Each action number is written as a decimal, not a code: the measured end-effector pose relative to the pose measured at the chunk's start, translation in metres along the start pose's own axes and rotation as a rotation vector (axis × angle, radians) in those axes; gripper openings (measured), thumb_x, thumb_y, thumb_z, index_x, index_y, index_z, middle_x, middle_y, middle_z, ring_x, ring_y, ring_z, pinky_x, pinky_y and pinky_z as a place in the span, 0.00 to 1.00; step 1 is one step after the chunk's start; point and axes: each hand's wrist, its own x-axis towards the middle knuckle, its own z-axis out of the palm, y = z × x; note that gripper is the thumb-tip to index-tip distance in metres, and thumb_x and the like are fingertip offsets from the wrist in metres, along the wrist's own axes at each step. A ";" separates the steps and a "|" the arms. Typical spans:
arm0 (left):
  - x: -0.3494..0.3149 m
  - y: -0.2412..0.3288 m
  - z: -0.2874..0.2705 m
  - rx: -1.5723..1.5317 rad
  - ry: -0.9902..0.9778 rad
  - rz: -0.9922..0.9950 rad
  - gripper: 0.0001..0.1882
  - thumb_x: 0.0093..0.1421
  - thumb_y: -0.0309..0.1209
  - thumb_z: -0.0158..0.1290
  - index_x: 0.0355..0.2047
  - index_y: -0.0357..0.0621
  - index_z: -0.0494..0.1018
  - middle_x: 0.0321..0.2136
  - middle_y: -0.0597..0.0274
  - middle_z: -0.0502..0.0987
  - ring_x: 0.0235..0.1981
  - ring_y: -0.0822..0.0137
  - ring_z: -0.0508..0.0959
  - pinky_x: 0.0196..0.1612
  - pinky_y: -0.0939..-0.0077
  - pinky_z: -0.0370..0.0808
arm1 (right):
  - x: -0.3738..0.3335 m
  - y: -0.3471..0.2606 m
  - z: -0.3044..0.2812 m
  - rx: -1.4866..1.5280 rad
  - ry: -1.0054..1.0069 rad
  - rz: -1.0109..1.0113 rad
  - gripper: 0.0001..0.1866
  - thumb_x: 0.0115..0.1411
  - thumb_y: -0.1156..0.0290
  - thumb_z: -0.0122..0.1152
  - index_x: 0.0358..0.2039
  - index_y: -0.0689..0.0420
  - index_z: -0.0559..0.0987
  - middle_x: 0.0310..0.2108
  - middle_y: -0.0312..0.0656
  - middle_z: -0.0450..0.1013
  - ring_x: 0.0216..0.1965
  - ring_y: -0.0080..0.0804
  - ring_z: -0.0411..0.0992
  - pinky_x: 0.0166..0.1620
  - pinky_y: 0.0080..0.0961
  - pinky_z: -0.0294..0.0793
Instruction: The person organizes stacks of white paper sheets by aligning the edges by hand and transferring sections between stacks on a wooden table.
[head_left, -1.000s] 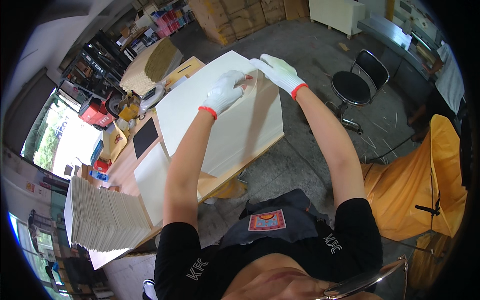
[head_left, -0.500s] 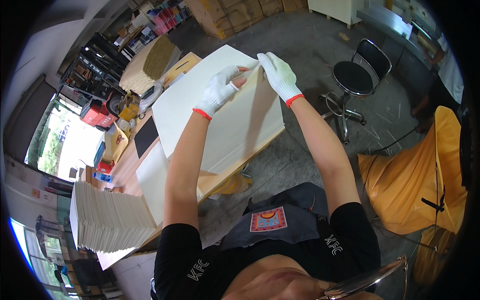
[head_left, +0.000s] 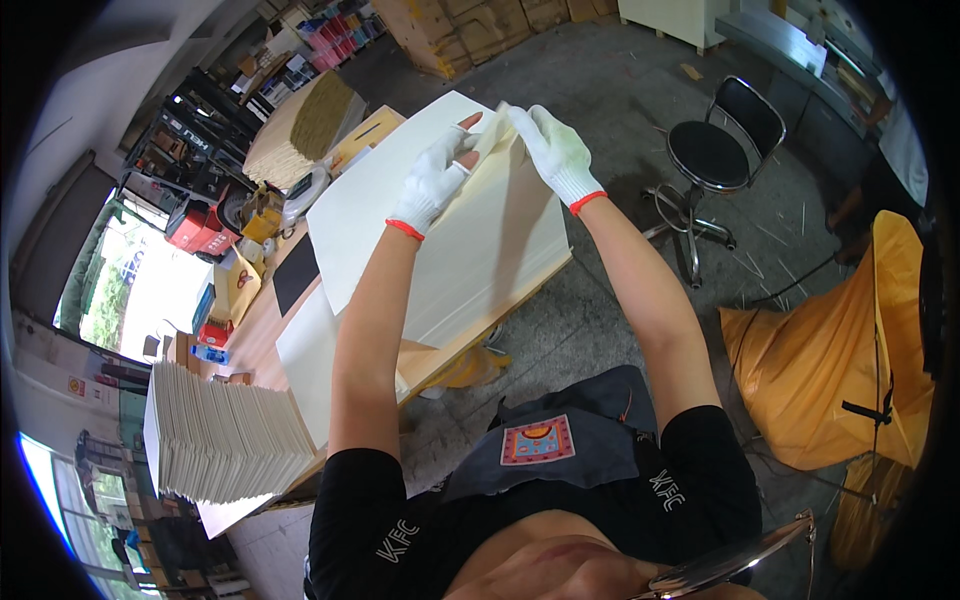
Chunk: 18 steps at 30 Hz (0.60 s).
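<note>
A tall stack of large white sheets (head_left: 530, 230) lies at the table's edge in front of me. Along its far right part, a cream-coloured sheet edge (head_left: 488, 160) is raised and curled between my hands. My left hand (head_left: 435, 180), in a white knit glove with a red cuff and bare fingertips, lies against this edge, thumb and forefinger apart. Gloved the same way, my right hand (head_left: 553, 152) has its fingers together on the far end of the curled edge; its fingertips are partly hidden.
A thick stack of pale boards (head_left: 230, 430) stands at the near left of the wooden table (head_left: 255, 350). Beyond lie a black sheet (head_left: 294, 273) and another board stack (head_left: 300, 130). To the right are a black swivel chair (head_left: 708, 155), a yellow sack (head_left: 800, 370) and another person's arm.
The sheet's edge has risen and curled further between my hands. My left hand has shifted slightly left, its thumb and forefinger moving with it; the right has barely moved.
</note>
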 end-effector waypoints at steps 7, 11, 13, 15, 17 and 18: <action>0.000 0.016 0.002 0.138 -0.109 -0.201 0.19 0.64 0.31 0.56 0.56 0.49 0.75 0.32 0.64 0.77 0.29 0.73 0.72 0.37 0.75 0.71 | 0.006 0.003 0.000 -0.031 -0.011 0.005 0.31 0.68 0.38 0.42 0.34 0.56 0.75 0.32 0.53 0.75 0.39 0.57 0.73 0.42 0.43 0.69; -0.003 0.018 0.004 0.085 -0.089 -0.215 0.21 0.61 0.31 0.62 0.55 0.49 0.76 0.27 0.68 0.75 0.22 0.77 0.69 0.29 0.78 0.68 | 0.006 0.002 0.003 -0.022 -0.040 0.036 0.31 0.69 0.38 0.41 0.34 0.56 0.75 0.30 0.52 0.74 0.37 0.56 0.73 0.41 0.43 0.68; -0.001 0.013 0.005 0.061 -0.079 -0.217 0.21 0.60 0.30 0.63 0.55 0.49 0.76 0.27 0.69 0.74 0.23 0.77 0.69 0.30 0.77 0.69 | 0.006 0.004 0.004 -0.041 -0.015 0.017 0.30 0.69 0.39 0.41 0.34 0.56 0.75 0.31 0.53 0.75 0.38 0.57 0.74 0.41 0.44 0.69; 0.000 0.012 0.005 0.060 -0.070 -0.209 0.22 0.60 0.30 0.63 0.55 0.49 0.76 0.26 0.70 0.74 0.24 0.77 0.69 0.30 0.77 0.69 | 0.006 0.005 0.004 -0.050 0.001 0.008 0.30 0.69 0.39 0.41 0.33 0.55 0.75 0.32 0.54 0.75 0.38 0.58 0.74 0.41 0.45 0.70; -0.001 0.013 0.006 0.081 -0.061 -0.190 0.22 0.60 0.30 0.63 0.55 0.49 0.76 0.26 0.70 0.74 0.24 0.77 0.69 0.31 0.77 0.69 | 0.006 0.006 0.005 -0.049 0.009 0.008 0.30 0.69 0.39 0.41 0.33 0.55 0.74 0.32 0.54 0.75 0.38 0.58 0.74 0.41 0.45 0.70; -0.001 0.013 0.006 0.094 -0.065 -0.188 0.22 0.60 0.30 0.63 0.55 0.49 0.76 0.27 0.70 0.74 0.24 0.77 0.69 0.31 0.77 0.69 | 0.005 0.005 0.004 -0.046 0.004 0.014 0.30 0.69 0.39 0.41 0.33 0.55 0.74 0.32 0.54 0.75 0.38 0.58 0.74 0.41 0.45 0.70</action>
